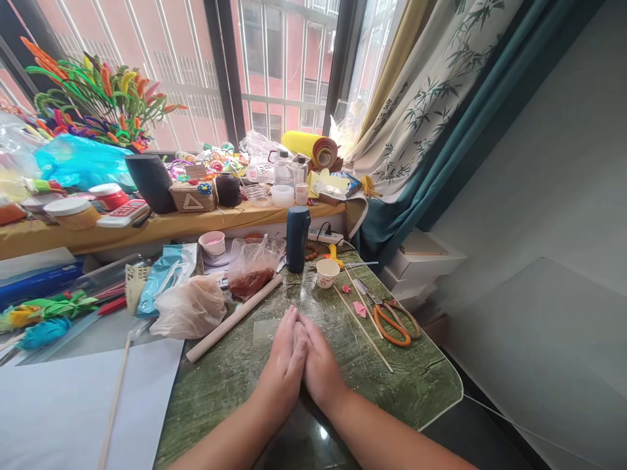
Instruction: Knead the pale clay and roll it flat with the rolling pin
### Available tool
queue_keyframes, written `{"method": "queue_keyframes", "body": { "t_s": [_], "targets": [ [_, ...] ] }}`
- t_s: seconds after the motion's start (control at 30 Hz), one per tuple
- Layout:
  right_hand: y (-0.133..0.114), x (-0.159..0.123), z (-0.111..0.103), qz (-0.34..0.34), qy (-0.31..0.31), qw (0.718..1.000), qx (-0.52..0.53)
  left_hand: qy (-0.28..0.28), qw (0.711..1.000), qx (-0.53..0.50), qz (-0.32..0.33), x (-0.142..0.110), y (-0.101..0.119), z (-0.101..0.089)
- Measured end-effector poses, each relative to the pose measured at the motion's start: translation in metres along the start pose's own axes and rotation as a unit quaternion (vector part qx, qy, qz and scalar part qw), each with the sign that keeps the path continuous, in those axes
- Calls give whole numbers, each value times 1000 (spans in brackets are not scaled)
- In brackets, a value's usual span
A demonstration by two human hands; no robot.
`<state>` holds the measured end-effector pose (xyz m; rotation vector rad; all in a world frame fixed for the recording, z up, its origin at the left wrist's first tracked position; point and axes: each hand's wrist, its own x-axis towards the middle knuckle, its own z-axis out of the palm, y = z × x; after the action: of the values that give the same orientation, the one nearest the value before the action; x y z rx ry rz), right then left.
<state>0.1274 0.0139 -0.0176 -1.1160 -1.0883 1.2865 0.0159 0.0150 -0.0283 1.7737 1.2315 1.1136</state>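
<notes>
My left hand point(285, 349) and my right hand point(319, 359) are pressed palm to palm above the green marbled tabletop point(210, 401). Their fingers point away from me, with thumbs side by side on top. Anything between the palms is hidden. Whitish residue shows on the skin. Just beyond the left fingers lies a small clear sheet point(263, 331) on the table. A pale rolling pin point(235, 318) rests diagonally to the left. Ahead stands a paper cup point(328, 273), and thin wooden sticks point(362, 329) lie to the right of my hands.
Orange-handled scissors point(392, 326) and pink scraps point(360, 309) lie at the right. A dark blue bottle point(297, 240) stands at the back beside a bag of brown material point(252, 281). A crumpled plastic bag point(191, 307) and white paper point(83, 398) occupy the left. Craft supplies crowd the windowsill point(255, 217).
</notes>
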Motion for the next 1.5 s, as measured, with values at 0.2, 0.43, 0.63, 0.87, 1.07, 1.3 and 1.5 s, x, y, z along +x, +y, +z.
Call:
{"method": "queue_keyframes", "body": {
  "t_s": [0.2,0.43,0.63,0.87,1.07,1.3,1.5],
  "targets": [
    [9,-3,-3,-33,10,999,13,-23,1000,5,14,0,-3,5],
    [12,-4,-6,-51,5,999,-18,-35,999,-4,-12,1,-6,4],
    [16,6,-8,-29,-8,999,-20,-37,999,4,-39,10,-6,0],
    [17,8,-12,6,31,999,30,30,988,-14,-148,7,-12,-1],
    [6,-2,-13,-43,-34,998,-4,-2,991,-7,-135,-11,2,4],
    [-7,-15,-13,-252,-75,962,-74,38,991,-89,-90,-7,12,-2],
    [3,-6,-9,-146,-73,986,33,52,998,-12,-30,-5,-4,1]
  ]
}}
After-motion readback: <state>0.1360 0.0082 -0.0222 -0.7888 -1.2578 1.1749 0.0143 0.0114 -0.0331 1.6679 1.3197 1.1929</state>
